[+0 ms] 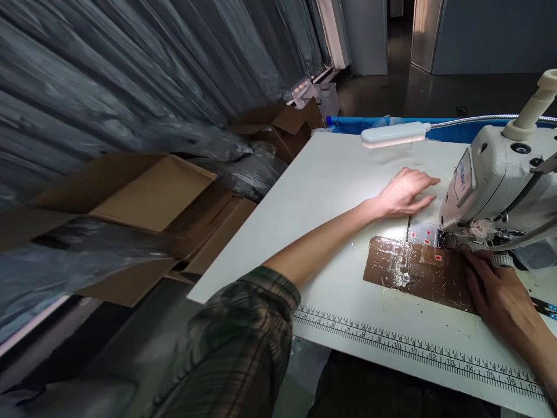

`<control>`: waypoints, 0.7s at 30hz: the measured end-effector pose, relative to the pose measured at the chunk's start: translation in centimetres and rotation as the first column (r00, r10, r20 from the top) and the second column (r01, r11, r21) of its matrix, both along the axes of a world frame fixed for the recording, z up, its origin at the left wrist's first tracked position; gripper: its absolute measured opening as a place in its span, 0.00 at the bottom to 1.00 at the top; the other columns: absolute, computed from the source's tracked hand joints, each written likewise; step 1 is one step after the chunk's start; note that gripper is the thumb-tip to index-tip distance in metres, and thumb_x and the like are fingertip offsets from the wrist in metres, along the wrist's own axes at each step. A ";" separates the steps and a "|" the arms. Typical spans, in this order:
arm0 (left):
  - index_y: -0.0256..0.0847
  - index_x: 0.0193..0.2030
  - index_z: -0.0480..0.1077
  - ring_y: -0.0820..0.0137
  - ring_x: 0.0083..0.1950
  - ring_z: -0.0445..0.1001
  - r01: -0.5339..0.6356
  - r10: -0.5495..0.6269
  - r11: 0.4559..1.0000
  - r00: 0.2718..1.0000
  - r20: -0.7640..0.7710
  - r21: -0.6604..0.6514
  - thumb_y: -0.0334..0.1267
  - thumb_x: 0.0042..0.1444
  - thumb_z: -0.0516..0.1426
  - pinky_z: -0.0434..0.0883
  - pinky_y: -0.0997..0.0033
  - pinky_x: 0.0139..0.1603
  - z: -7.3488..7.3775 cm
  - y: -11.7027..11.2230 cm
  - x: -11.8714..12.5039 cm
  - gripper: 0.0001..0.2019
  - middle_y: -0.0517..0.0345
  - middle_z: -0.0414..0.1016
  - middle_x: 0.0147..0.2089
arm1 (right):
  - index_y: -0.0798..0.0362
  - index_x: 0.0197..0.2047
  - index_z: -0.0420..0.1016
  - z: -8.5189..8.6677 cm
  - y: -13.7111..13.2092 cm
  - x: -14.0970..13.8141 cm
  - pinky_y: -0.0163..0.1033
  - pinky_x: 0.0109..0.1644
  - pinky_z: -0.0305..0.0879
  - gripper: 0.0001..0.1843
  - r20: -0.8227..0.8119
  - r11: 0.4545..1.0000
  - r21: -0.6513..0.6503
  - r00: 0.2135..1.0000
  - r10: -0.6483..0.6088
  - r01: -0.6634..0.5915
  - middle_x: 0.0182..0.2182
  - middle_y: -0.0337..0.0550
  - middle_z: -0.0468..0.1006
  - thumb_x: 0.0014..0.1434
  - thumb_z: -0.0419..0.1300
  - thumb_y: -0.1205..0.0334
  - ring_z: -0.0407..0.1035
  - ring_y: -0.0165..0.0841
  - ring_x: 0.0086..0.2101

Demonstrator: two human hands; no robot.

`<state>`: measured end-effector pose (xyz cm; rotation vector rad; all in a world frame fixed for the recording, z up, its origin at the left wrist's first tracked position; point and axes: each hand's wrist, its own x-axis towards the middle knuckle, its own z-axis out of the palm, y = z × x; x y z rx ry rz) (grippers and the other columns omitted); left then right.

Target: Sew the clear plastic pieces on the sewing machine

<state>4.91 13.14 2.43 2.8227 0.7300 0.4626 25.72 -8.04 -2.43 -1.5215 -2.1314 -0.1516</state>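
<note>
A white sewing machine [491, 174], lettered JUKI, stands at the right of the white table. Behind its needle area, my left hand [407, 193] reaches over the tabletop, fingers stretched and apart, with nothing visible in it. My right hand [507, 296] lies low beside the presser foot, its extended fingers at the right end of a brown taped patch [402, 270]. Part of those fingertips is hidden by the machine. Shiny clear tape covers the patch. A metal plate with red marks [422, 233] sits just behind it, next to the needle. Light falls on this spot.
A lamp [394, 134] on a flexible neck hangs over the table [278, 232]. A printed ruler [418, 348] runs along the front edge. Blue-handled scissors [546, 309] lie at far right. Open cardboard boxes [152, 191] with plastic bags stand left, below a grey curtain [152, 64].
</note>
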 end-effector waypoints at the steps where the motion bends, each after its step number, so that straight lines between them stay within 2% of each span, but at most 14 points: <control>1: 0.36 0.57 0.69 0.58 0.53 0.73 -0.075 0.075 0.997 0.997 0.029 0.004 0.42 0.68 0.47 0.66 0.54 0.60 -0.1 1.0 0.4 0.18 0.44 0.76 0.51 | 0.58 0.59 0.71 -0.1 0.0 0.2 0.49 0.42 0.74 0.19 0.015 1.000 -0.003 1.000 0.012 -0.012 0.46 0.59 0.73 0.70 0.49 0.62 0.71 0.44 0.42; 3: 0.35 0.50 0.73 0.57 0.54 0.73 -0.187 0.189 0.981 0.982 0.023 -0.051 0.43 0.70 0.44 0.68 0.57 0.57 -0.3 2.6 1.0 0.20 0.45 0.76 0.50 | 0.57 0.60 0.71 -0.3 0.0 0.6 0.48 0.41 0.74 0.20 0.051 1.000 -0.008 0.998 0.027 -0.027 0.47 0.59 0.73 0.69 0.51 0.61 0.71 0.44 0.41; 6: 0.36 0.45 0.75 0.56 0.56 0.72 -0.280 0.275 0.953 0.960 -0.054 -0.119 0.44 0.71 0.40 0.67 0.57 0.58 -0.4 4.1 1.5 0.24 0.44 0.76 0.50 | 0.56 0.60 0.72 -0.7 0.0 0.9 0.48 0.42 0.75 0.20 0.062 1.000 0.003 0.998 0.022 -0.023 0.48 0.60 0.73 0.69 0.51 0.61 0.72 0.46 0.42; 8: 0.37 0.53 0.73 0.54 0.62 0.69 -0.313 0.301 0.941 0.947 -0.110 -0.128 0.46 0.71 0.39 0.62 0.52 0.64 -0.2 4.5 1.6 0.25 0.43 0.73 0.59 | 0.57 0.59 0.73 -0.9 0.0 0.8 0.50 0.42 0.76 0.20 0.050 1.000 0.024 0.999 0.004 -0.006 0.48 0.60 0.73 0.69 0.51 0.61 0.72 0.47 0.43; 11: 0.38 0.70 0.57 0.49 0.74 0.55 -0.352 0.317 0.920 0.926 -0.204 -0.171 0.52 0.71 0.38 0.53 0.45 0.71 0.3 4.4 1.1 0.29 0.42 0.56 0.74 | 0.57 0.58 0.75 -0.8 0.0 0.5 0.52 0.42 0.76 0.21 0.038 0.999 0.043 0.999 -0.026 0.024 0.47 0.61 0.75 0.69 0.49 0.60 0.73 0.47 0.42; 13: 0.36 0.74 0.48 0.48 0.77 0.47 -0.374 0.334 0.912 0.916 -0.222 -0.170 0.54 0.70 0.38 0.51 0.43 0.72 0.5 4.0 0.4 0.33 0.41 0.44 0.78 | 0.55 0.55 0.77 0.1 0.2 0.1 0.50 0.40 0.77 0.20 0.048 0.998 0.053 0.998 0.027 -0.030 0.45 0.59 0.77 0.69 0.49 0.59 0.74 0.45 0.40; 14: 0.36 0.74 0.47 0.48 0.78 0.46 -0.376 0.341 0.914 0.916 -0.213 -0.151 0.54 0.70 0.39 0.51 0.43 0.72 0.5 3.6 -0.1 0.33 0.40 0.42 0.78 | 0.54 0.53 0.78 0.8 0.1 -0.2 0.49 0.39 0.77 0.19 0.049 0.994 0.071 0.996 0.074 -0.077 0.43 0.56 0.78 0.70 0.50 0.59 0.75 0.44 0.39; 17: 0.35 0.71 0.54 0.49 0.76 0.52 -0.347 0.338 0.937 0.928 -0.157 -0.033 0.49 0.70 0.43 0.54 0.44 0.71 0.3 2.4 -1.5 0.29 0.37 0.49 0.76 | 0.48 0.53 0.77 3.5 -0.7 -1.0 0.44 0.37 0.76 0.15 -0.021 0.960 0.162 0.972 0.236 -0.229 0.39 0.47 0.81 0.69 0.52 0.62 0.77 0.39 0.36; 19: 0.35 0.66 0.62 0.53 0.71 0.60 -0.276 0.284 0.958 0.949 -0.139 0.070 0.42 0.68 0.46 0.57 0.48 0.69 0.1 1.4 -2.4 0.23 0.37 0.60 0.71 | 0.44 0.63 0.70 4.9 -2.3 -0.9 0.41 0.36 0.74 0.22 -0.111 0.941 0.145 0.940 0.323 -0.306 0.39 0.43 0.81 0.68 0.54 0.66 0.77 0.37 0.35; 20: 0.35 0.63 0.65 0.56 0.68 0.64 -0.215 0.230 0.970 0.962 -0.144 0.112 0.38 0.68 0.47 0.59 0.50 0.68 0.0 0.9 -2.7 0.21 0.39 0.66 0.67 | 0.42 0.66 0.67 5.3 -3.2 -0.6 0.41 0.34 0.73 0.26 -0.155 0.944 0.133 0.934 0.321 -0.302 0.37 0.42 0.82 0.67 0.55 0.67 0.76 0.36 0.33; 21: 0.36 0.60 0.68 0.58 0.65 0.68 -0.143 0.164 0.980 0.974 -0.158 0.140 0.35 0.67 0.47 0.60 0.53 0.67 -0.1 0.4 -2.9 0.19 0.41 0.70 0.64 | 0.40 0.67 0.65 5.5 -4.3 0.0 0.42 0.36 0.74 0.28 -0.180 0.964 0.093 0.948 0.263 -0.250 0.37 0.41 0.82 0.66 0.57 0.66 0.76 0.37 0.33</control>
